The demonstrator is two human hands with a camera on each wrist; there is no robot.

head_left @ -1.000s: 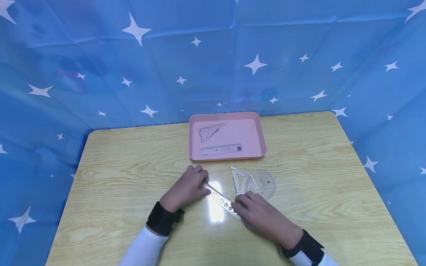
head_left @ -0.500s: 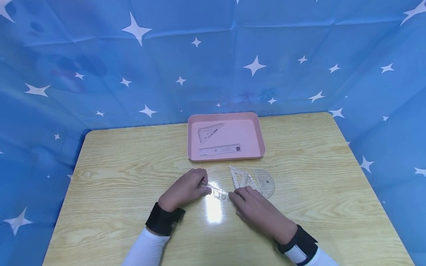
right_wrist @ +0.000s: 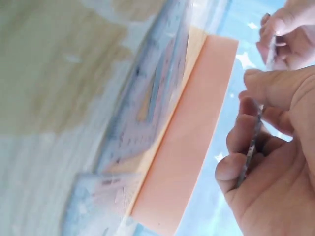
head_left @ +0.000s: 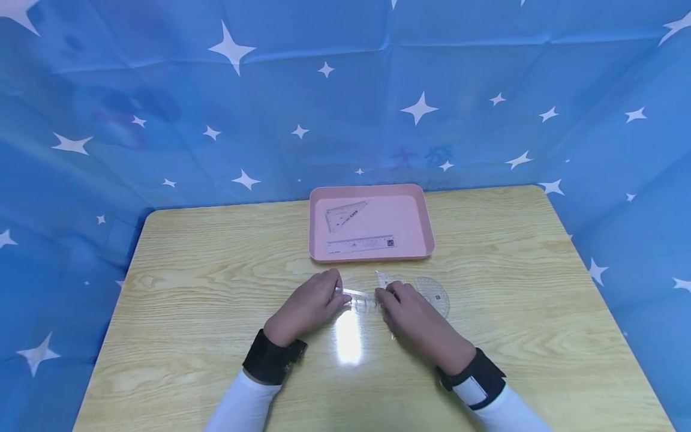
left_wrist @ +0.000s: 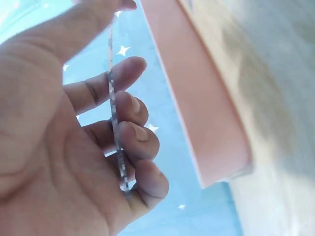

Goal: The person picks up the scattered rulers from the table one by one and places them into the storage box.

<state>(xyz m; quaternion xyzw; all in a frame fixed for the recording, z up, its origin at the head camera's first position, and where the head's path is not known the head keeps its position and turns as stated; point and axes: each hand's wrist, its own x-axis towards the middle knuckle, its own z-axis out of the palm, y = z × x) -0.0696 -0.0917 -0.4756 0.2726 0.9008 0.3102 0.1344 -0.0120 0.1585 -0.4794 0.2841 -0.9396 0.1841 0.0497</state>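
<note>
**Left hand (head_left: 310, 303) and right hand (head_left: 418, 318) hold a narrow, clear plastic ruler (head_left: 363, 301) between them**

The left hand has its thumb and curled fingers closed around one end of the ruler. The right hand grips the other end the same way. The ruler spans the gap between them, just in front of a shallow, rectangular pink tray (head_left: 406, 217). Each wrist wears a black band (head_left: 272, 358) below a white sleeve.

Beside the right hand, and partly hidden by it, lies a clear plastic set square (head_left: 384, 278). Just to its right is a clear, half-round protractor (head_left: 434, 295).

Inside the tray, a second transparent triangle (head_left: 339, 217) rests toward the far left, and another clear straightedge (head_left: 360, 244) lies along the near side. The tray stands near the back of a pale wood-grain counter (head_left: 216, 288). Behind hangs a blue cloth with white stars (head_left: 335, 108).
</note>
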